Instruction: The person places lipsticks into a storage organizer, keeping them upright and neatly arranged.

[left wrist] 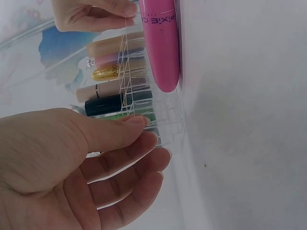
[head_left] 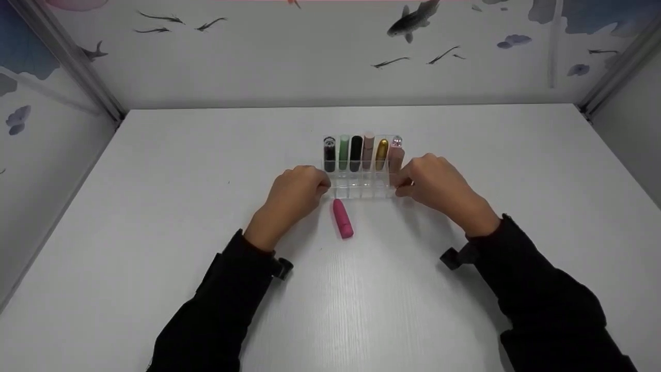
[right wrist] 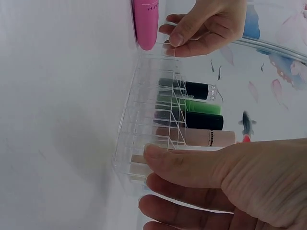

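Observation:
A clear plastic lipstick organizer [head_left: 356,192] stands on the white table with a row of cosmetic tubes in its back compartments. From left to right these include a black tube [head_left: 329,155], a green one [head_left: 344,152], another black one [head_left: 356,153], a beige-pink one [head_left: 368,147], a gold one [head_left: 381,152] and a pink one with a shiny cap [head_left: 396,152]. My left hand [head_left: 295,192] pinches the organizer's left end between thumb and fingers. At its right end, my right hand [head_left: 439,183] pinches likewise. A bright pink tube [head_left: 343,219] lies in front of the organizer, outside it.
White table [head_left: 181,206] surrounds the organizer. A pale back wall [head_left: 310,62] with printed fish rises behind the table, and side panels [head_left: 46,155] stand at left and right. Black straps with small mounts [head_left: 457,257] sit at both wrists.

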`<state>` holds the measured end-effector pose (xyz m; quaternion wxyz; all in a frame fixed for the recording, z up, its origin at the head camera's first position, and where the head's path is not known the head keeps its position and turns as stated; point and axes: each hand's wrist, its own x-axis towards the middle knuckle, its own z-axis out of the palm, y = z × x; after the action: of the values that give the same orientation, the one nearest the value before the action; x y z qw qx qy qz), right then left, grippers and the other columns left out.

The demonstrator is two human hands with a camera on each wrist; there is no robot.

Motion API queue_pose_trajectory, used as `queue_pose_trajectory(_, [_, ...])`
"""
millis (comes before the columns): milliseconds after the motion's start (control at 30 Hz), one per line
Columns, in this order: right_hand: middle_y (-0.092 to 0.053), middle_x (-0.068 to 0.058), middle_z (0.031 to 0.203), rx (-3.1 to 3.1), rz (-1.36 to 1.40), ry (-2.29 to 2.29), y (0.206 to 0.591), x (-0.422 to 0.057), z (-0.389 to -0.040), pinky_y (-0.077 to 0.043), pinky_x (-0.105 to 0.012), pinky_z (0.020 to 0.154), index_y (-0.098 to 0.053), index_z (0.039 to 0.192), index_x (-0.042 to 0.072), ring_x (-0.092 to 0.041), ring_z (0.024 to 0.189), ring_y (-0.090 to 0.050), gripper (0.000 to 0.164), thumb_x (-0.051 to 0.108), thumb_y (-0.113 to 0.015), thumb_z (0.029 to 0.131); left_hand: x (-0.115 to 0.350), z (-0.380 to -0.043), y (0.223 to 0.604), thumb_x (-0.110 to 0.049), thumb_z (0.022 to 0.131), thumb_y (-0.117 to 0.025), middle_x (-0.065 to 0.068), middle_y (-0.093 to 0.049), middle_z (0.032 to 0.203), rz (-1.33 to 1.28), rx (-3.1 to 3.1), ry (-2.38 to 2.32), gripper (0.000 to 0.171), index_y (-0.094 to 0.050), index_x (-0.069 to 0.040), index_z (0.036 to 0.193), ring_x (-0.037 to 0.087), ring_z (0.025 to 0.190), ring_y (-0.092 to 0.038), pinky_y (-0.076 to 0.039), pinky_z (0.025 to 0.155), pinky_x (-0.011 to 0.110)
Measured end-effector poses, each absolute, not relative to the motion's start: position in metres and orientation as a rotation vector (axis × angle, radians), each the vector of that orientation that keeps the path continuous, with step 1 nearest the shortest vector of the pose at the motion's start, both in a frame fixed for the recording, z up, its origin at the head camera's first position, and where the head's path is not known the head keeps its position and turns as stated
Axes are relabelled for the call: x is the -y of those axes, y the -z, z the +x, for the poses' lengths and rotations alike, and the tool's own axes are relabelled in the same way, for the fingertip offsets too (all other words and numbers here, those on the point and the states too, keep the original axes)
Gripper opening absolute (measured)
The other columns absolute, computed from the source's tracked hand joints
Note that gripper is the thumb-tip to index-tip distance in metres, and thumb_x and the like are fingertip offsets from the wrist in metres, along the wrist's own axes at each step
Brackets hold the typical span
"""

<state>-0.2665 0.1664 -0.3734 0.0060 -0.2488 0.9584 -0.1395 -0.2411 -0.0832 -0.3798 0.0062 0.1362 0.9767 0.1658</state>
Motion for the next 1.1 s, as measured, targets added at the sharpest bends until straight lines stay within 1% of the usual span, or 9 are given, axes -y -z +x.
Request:
queue_pose_trajectory(200, [-0.074,-0.004,0.085,-3.017,-0.772,0.433,0.3764,-0.1658,-0.2671,-0.051,-0.031,0.064,-0.077,0.09,0.011,-0.014,0.072,-0.063,0.015,0.01,-0.078,0.075,0.0825,-0.2395,0.3793,-0.005,0.088,-0.063,0.003,-0.07,0.096,0.433,-3.057,-0.525,0.016,-0.073,-0.011,0.097,0.015,0.082,-0.059,-0.053,0.078,0.032])
queue_pose_trajectory(400, [-0.074,-0.006,0.086,-3.011,-0.769,0.48,0.3774,-0.165,-0.2654,-0.054,-0.033,0.066,-0.077,0.09,0.008,-0.016,0.074,-0.065,0.013,0.007,-0.077,0.077,0.0825,-0.2397,0.3797,-0.005,0.088,-0.062,0.003,-0.07,0.098,0.419,-3.048,-0.534,0.017,-0.074,-0.011,0.099,0.015,0.082,-0.058,-0.053,0.078,0.032])
queue_pose_trajectory(633, [-0.074,-0.005,0.086,-3.021,-0.749,0.485,0.3764,-0.1635,-0.264,-0.054,-0.031,0.067,-0.077,0.09,0.01,-0.014,0.074,-0.065,0.013,0.008,-0.077,0.076,0.0837,-0.2397,0.3807,-0.005,0.088,-0.061,0.003,-0.07,0.097,0.44,-3.056,-0.554,0.017,-0.074,-0.011,0.098,0.015,0.083,-0.059,-0.053,0.078,0.032])
queue_pose_trajectory(967, [-0.074,-0.008,0.087,-3.026,-0.795,0.488,0.3773,-0.1644,-0.2649,-0.054,-0.035,0.066,-0.077,0.09,0.007,-0.018,0.074,-0.066,0.014,0.007,-0.076,0.076,0.0847,-0.2408,0.3807,-0.006,0.089,-0.061,0.002,-0.071,0.097,0.454,-3.047,-0.561,0.017,-0.074,-0.011,0.098,0.015,0.086,-0.061,-0.053,0.079,0.033])
queue_pose_trajectory(1100, [-0.074,-0.006,0.085,-3.04,-0.79,0.46,0.3781,-0.164,-0.2654,-0.053,-0.033,0.066,-0.077,0.09,0.009,-0.016,0.072,-0.064,0.014,0.008,-0.077,0.076,0.0847,-0.2403,0.3798,-0.006,0.089,-0.062,0.002,-0.071,0.098,0.454,-3.051,-0.55,0.017,-0.074,-0.011,0.099,0.016,0.089,-0.062,-0.053,0.081,0.033])
